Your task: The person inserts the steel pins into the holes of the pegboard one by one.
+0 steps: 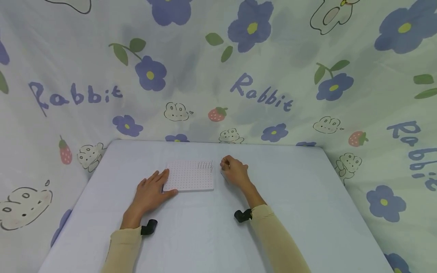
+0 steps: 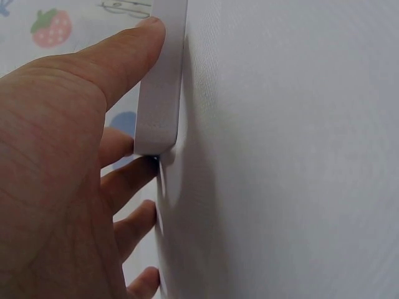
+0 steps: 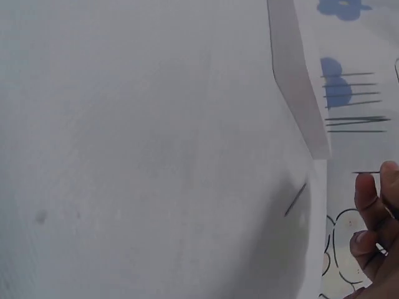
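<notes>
A white board (image 1: 187, 182) with rows of small holes lies on the table. Several thin dark needle-like pins (image 1: 205, 165) stand upright in its back right part. My left hand (image 1: 150, 192) steadies the board at its near left corner, fingers spread along the left side and thumb on the front edge (image 2: 163, 81). Just right of the board, my right hand (image 1: 235, 172) pinches one thin pin (image 3: 366, 172) between thumb and fingertip, above the table. Below that hand, another pin (image 3: 295, 199) lies on the table.
The white-covered table (image 1: 293, 197) reaches back to a hanging cloth (image 1: 198, 76) printed with flowers and rabbits, which also runs along both sides. A black wrist camera (image 1: 149, 227) sits on the left wrist and another camera (image 1: 243, 215) on the right.
</notes>
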`<state>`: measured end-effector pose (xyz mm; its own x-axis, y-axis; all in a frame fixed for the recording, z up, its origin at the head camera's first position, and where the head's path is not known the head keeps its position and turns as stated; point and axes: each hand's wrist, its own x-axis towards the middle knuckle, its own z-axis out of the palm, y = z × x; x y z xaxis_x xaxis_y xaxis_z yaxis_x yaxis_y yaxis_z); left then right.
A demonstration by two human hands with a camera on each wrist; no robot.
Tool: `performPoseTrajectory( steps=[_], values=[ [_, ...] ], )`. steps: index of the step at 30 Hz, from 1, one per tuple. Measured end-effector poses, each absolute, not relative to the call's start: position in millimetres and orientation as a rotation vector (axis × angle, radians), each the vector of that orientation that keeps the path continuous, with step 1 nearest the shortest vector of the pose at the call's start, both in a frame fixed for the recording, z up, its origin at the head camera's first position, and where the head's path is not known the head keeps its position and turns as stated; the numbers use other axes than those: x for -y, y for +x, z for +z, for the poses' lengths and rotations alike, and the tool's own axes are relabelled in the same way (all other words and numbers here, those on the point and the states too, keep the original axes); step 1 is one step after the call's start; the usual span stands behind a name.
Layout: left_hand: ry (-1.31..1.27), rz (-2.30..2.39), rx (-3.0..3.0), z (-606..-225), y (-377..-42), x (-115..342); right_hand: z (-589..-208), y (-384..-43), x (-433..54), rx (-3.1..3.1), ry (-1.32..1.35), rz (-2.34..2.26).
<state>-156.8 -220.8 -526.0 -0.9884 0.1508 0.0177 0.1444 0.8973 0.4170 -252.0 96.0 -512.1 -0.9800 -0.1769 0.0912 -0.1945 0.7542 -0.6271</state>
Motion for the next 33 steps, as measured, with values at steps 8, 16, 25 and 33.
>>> performPoseTrajectory(
  steps=[8,16,25,33],
  values=[
    [0.251,0.674,-3.056,-527,-158,221,-506,-245,-89,2.762,0.499,1.097],
    [0.257,0.657,-3.067,-529,-158,222,-511,-241,-88,2.811,0.538,0.956],
    [0.246,0.662,-3.067,-527,-158,222,-515,-241,-85,2.838,0.57,0.881],
    [0.256,0.674,-3.057,-527,-159,222,-516,-240,-81,2.857,0.587,0.869]
  ],
)
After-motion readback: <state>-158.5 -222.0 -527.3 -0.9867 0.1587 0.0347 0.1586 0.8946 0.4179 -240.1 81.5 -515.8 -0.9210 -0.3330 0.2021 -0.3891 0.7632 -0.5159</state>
